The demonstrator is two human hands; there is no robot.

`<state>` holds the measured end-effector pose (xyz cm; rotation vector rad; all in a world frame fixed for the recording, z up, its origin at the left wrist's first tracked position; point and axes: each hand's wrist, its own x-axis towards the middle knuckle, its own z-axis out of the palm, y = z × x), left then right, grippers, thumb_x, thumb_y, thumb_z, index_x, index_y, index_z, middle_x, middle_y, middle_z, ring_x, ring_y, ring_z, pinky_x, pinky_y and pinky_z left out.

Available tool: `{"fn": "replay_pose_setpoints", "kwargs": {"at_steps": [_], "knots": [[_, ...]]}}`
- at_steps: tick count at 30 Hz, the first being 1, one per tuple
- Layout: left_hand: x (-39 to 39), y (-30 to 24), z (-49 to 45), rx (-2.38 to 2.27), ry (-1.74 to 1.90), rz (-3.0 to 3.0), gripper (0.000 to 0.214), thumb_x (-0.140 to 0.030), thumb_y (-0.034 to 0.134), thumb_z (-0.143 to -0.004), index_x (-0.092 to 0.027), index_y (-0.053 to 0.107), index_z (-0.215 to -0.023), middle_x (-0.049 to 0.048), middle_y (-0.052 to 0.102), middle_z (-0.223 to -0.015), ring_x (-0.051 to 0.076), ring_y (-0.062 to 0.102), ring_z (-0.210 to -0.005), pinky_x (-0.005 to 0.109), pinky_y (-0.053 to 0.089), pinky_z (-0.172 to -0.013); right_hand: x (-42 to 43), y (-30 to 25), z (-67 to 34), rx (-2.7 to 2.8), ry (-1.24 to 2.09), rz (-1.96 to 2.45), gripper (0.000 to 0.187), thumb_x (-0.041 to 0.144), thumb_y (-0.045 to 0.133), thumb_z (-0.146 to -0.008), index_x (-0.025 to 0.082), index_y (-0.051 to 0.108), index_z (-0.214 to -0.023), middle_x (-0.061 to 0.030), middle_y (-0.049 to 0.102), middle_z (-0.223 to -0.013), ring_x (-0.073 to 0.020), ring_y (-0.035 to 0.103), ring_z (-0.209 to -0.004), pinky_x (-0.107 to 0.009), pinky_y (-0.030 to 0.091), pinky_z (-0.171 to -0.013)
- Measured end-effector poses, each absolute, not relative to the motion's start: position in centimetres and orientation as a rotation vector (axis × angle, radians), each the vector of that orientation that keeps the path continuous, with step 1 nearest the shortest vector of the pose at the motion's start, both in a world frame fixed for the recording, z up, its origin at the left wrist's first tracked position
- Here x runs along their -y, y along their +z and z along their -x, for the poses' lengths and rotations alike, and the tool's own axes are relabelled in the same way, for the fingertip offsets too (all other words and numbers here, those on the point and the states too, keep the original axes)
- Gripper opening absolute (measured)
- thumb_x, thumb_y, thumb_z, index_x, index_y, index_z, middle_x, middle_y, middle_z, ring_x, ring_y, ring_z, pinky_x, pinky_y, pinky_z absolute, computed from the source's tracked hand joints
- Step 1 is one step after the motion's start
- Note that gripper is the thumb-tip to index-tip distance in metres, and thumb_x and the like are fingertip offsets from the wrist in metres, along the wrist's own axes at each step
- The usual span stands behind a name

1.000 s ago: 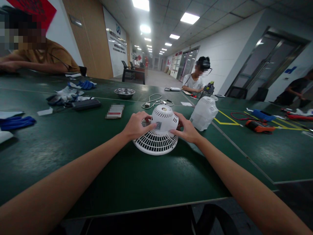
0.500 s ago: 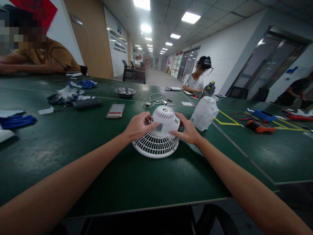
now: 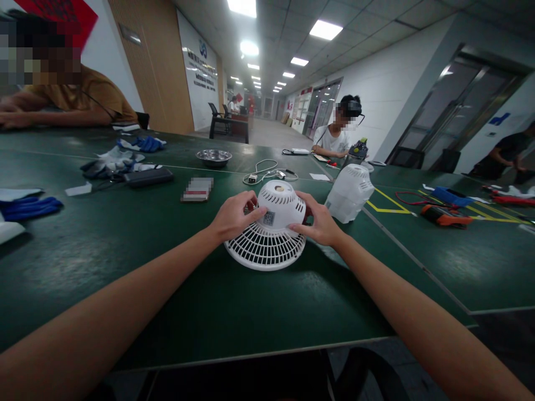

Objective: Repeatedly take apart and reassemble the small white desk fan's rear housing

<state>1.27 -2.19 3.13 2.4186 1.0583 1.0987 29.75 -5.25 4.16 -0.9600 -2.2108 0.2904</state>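
Observation:
A white fan head lies on the green table (image 3: 259,323), its slatted grille (image 3: 265,250) facing down. On top of the grille sits a rounded white motor cover (image 3: 281,214) with vent slots, a hole in its top and a small grey label on the near side. My left hand (image 3: 239,214) holds the cover from the left, thumb on its front and fingers curled toward the back. From the right, my right hand (image 3: 318,220) grips the same cover with the thumb low in front. Its other fingers are partly hidden behind the cover.
Behind my right hand stands a white vented plastic housing (image 3: 350,195). A coiled cable (image 3: 267,174), a metal bowl (image 3: 214,157) and a small box (image 3: 197,190) lie beyond the fan. Gloves (image 3: 115,161) are at left, an orange-and-black meter (image 3: 446,217) at right. Co-workers sit across the table.
The motor cover has shifted slightly left and tilted a little in my hands, its label and top hole moving left. The grille has barely moved.

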Motion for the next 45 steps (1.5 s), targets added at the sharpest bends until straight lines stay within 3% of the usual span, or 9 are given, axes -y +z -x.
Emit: {"fn": "replay_pose_setpoints", "kwargs": {"at_steps": [5,16,29,37,45], "knots": [[2.0,2.9,-1.3,-1.067,1.110,-2.424,0.044,-0.065,0.059,-0.089,-0.020,0.059,-0.093,0.0070,0.067,-0.092,0.024,0.063,-0.082,0.040,0.050,-0.073,5.3,4.2,-29.7,2.204,0.303,0.963,0.083,0.053,0.078,-0.082,0.028,0.039,-0.151,-0.0141,0.060,-0.142,-0.0366,0.064,-0.120,-0.057,0.057,-0.095],[2.4,3.2,-1.5,-1.131,1.098,-2.447,0.043,-0.063,0.057,-0.090,-0.020,0.060,-0.093,0.0083,0.067,-0.093,0.024,0.064,-0.080,0.040,0.050,-0.070,5.4,4.3,-29.7,2.210,0.316,0.969,0.082,0.051,0.077,-0.083,0.027,0.039,-0.151,-0.0144,0.059,-0.145,-0.0371,0.061,-0.125,-0.057,0.057,-0.097],[3.2,3.7,-1.8,-1.298,1.121,-2.660,0.047,-0.064,0.050,-0.093,-0.021,0.060,-0.077,0.0039,0.062,-0.075,0.021,0.055,-0.066,0.039,0.041,-0.067,5.2,4.1,-29.8,2.202,0.322,0.974,0.081,0.051,0.076,-0.084,0.027,0.039,-0.151,-0.0137,0.059,-0.144,-0.0352,0.064,-0.120,-0.055,0.057,-0.096],[3.0,3.7,-1.9,-1.289,1.167,-2.673,0.050,-0.058,0.044,-0.098,-0.018,0.063,-0.075,0.0028,0.061,-0.071,0.018,0.054,-0.063,0.035,0.037,-0.064,5.0,3.8,-30.0,2.197,0.295,0.986,0.083,0.055,0.077,-0.082,0.028,0.040,-0.151,-0.0128,0.063,-0.136,-0.0315,0.069,-0.100,-0.055,0.059,-0.089],[3.2,3.8,-1.9,-1.263,1.187,-2.632,0.049,-0.058,0.047,-0.097,-0.017,0.065,-0.077,0.0037,0.062,-0.072,0.017,0.053,-0.063,0.032,0.037,-0.062,5.0,3.9,-29.9,2.180,0.321,0.997,0.083,0.053,0.078,-0.081,0.029,0.039,-0.150,-0.0128,0.061,-0.139,-0.0340,0.068,-0.109,-0.056,0.056,-0.095]]}}
